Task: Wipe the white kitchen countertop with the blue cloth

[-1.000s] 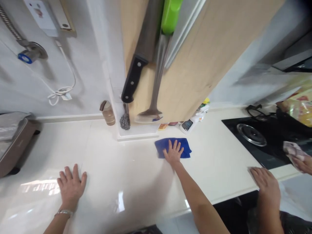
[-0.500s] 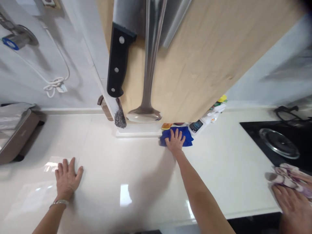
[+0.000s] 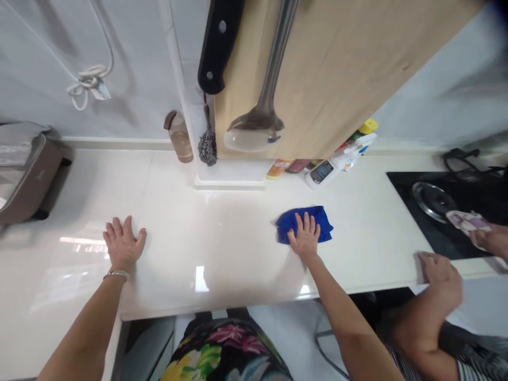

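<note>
A blue cloth (image 3: 324, 221) lies on the white countertop (image 3: 234, 238), right of the middle. Pressing on it from above is my right hand (image 3: 305, 236), fingers spread and flat. My left hand (image 3: 123, 244), with a bracelet at the wrist, rests palm down on the bare counter to the left. Its fingers are apart and nothing is in it. Behind the cloth, a white spray bottle (image 3: 327, 168) leans beside a bottle with an orange label (image 3: 278, 168).
A wooden board (image 3: 337, 69) with a ladle (image 3: 260, 124) and black-handled knife (image 3: 220, 45) overhangs the counter. A brown bottle (image 3: 180, 140) stands by the wall. At right, another person's hand (image 3: 492, 238) holds a patterned cloth (image 3: 466, 221) over the black stove (image 3: 420, 211).
My right hand and the blue cloth have moved away from the bottles, toward the counter's front. The view has shifted, showing more floor. The other person's cloth has moved onto the stove.
</note>
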The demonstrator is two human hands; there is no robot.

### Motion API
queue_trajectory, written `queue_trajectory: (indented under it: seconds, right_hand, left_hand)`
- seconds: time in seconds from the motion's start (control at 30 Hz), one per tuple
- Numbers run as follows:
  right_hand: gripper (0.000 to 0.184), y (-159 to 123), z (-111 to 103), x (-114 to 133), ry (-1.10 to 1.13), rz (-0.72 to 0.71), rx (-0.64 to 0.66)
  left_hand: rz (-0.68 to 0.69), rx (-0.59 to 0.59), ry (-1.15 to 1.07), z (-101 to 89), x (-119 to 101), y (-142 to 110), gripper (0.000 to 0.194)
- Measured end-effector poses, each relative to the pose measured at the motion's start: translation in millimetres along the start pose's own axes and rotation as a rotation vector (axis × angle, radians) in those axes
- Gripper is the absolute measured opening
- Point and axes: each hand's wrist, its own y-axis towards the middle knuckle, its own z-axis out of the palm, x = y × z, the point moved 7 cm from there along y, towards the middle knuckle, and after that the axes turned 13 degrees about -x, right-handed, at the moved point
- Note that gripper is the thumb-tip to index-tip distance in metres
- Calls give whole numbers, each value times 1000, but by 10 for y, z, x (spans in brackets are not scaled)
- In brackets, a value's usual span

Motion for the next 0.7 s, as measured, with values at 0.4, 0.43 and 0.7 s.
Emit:
queue_trajectory:
  seconds: [0.4,0.43,0.7]
  right_hand:
    - [67,-1514,-590,159,-122,155,-45]
    - [67,-1592,-624,297,-128,143,-47]
    - [67,-2042,-875,1535,-115,31,-36]
  left_hand:
    - [63,109,-203,41,211,-131,72]
    - [84,125,-216,12,290,-180,70]
    - [4,-58,-171,-732,1797,-783,59]
